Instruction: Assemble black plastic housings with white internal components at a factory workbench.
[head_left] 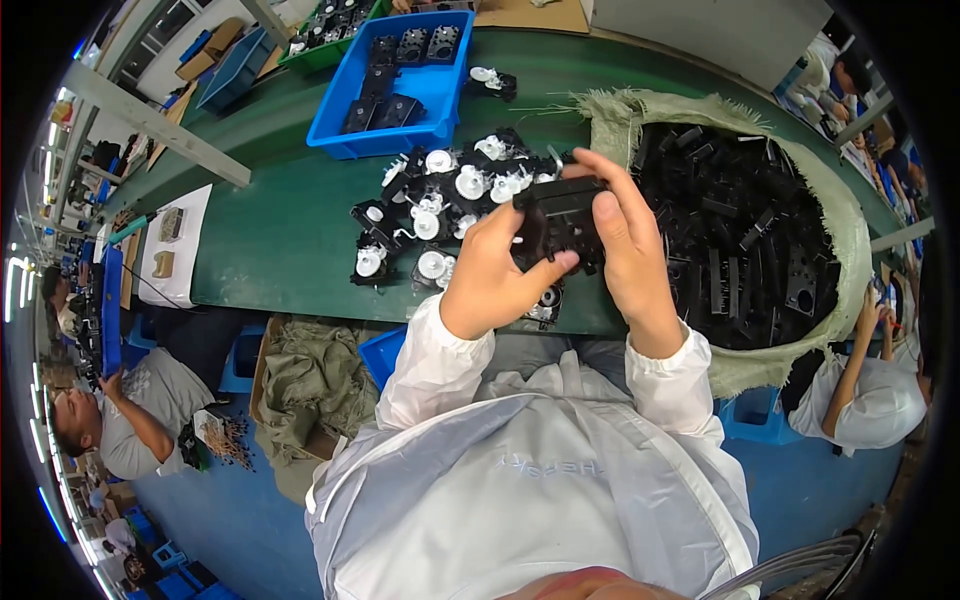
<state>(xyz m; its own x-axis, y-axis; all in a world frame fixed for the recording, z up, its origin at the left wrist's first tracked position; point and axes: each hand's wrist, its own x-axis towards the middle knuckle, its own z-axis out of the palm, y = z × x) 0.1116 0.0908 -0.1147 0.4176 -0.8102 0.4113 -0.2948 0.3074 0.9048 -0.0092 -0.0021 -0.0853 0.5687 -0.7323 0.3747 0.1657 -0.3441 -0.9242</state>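
Between both hands, above the green bench, I hold a black plastic housing [562,216]. My left hand [500,272] grips its left and lower side, with the thumb along the bottom edge. My right hand [630,240] wraps its right side, thumb on the face and fingers behind the top. Just beyond and left of the hands lies a loose cluster of black mechanisms with white gears [470,182]. To the right, an open woven sack [850,215] holds many black plastic parts [735,230].
A blue bin [335,143] with black housings stands at the far side of the green bench [270,240]. At left lies a white sheet [190,215] with small blocks. Below the bench edge sits a box of crumpled green sacking [315,380]. Other people sit at both sides.
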